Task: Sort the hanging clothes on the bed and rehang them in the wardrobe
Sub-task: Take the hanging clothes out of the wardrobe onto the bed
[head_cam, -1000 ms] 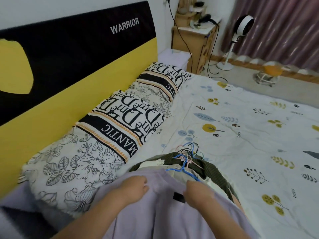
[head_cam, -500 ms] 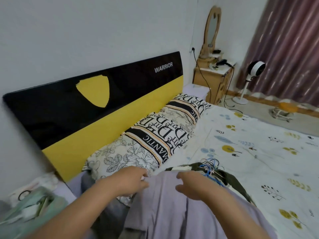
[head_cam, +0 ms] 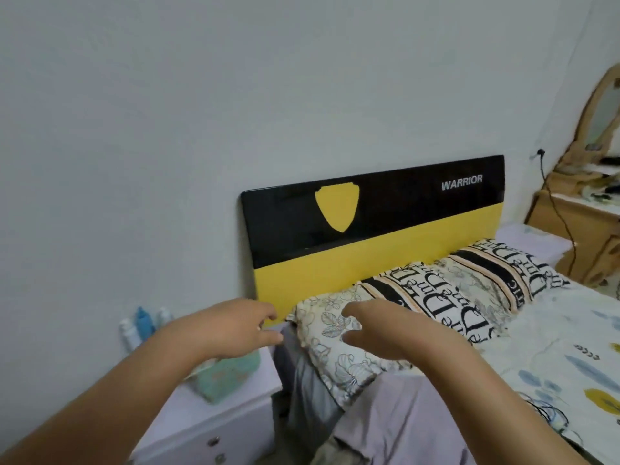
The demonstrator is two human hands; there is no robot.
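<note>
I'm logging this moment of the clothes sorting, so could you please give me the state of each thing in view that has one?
Left hand: raised, fingers loosely curled, holding nothing.
Right hand: raised over the pillow, fingers spread, holding nothing.
Lilac garment: lying on the bed edge, not held.
Hangers: in a tangle on the bed.
Pillow: lying against the headboard.
Nightstand drawer: closed.

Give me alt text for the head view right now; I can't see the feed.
Both bare hands, left and right, are raised open and hold nothing, above a pale lilac garment on the bed, in front of the floral black-lettered pillow. Behind stands a black and yellow headboard; a lilac bedside cabinet stands at left.
</note>
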